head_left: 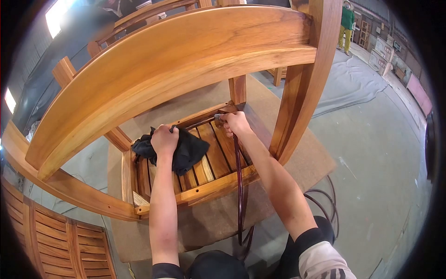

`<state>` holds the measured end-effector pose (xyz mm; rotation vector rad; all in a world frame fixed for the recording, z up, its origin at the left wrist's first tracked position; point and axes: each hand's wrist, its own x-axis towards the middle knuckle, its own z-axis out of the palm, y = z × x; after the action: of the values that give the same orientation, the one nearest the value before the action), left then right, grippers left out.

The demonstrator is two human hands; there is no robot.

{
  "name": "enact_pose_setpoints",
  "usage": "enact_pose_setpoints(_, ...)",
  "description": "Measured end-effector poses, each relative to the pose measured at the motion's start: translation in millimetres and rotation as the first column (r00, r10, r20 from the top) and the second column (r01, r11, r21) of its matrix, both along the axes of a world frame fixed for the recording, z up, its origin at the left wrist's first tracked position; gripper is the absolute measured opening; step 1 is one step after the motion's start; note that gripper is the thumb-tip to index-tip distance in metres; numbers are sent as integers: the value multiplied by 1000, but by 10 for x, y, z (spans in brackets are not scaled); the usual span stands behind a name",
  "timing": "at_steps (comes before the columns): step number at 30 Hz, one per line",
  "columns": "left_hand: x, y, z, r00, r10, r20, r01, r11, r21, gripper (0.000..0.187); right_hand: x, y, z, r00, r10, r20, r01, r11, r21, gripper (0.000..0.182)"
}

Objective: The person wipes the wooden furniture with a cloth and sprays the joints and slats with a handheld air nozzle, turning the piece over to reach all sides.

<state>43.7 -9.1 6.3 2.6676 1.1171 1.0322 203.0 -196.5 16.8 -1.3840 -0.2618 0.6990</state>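
Note:
A wooden chair (186,60) lies overturned, its slatted seat underside (214,156) facing up. My left hand (165,139) is closed on a bunched black cloth (189,151), which rests over the slats at the left part of the seat frame. At the far right corner of the frame, my right hand (235,123) is wrapped round a small metal tool (218,119), partly hidden by the fingers. From that hand a dark red hose (239,190) hangs down over the near rail of the frame.
Beneath the chair is a brown board (297,156). Hose loops (331,204) lie on the floor at right. Slatted wooden panels (51,237) are at lower left. A person in green (347,23) stands far back right, near boxes (382,56); another person is behind the chair.

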Motion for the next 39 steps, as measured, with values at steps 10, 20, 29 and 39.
enact_pose_setpoints(10,5,4,9,999,-11,-46,13,999,32,29,9,58,-46,997,71,39,-70,997,-34,18)
enact_pose_setpoints(20,1,-10,-4,1000,-20,-15,21,998,55,30,-50,64,-20,990,115,86,-107,990,-94,20)
enact_pose_setpoints(29,0,-33,33,1000,-4,-10,5,999,49,28,-104,59,36,980,159,120,-144,982,-124,21)
enact_pose_setpoints(39,-14,-4,-3,999,-25,-37,28,997,71,28,-61,96,-46,992,-28,123,46,989,-139,27)
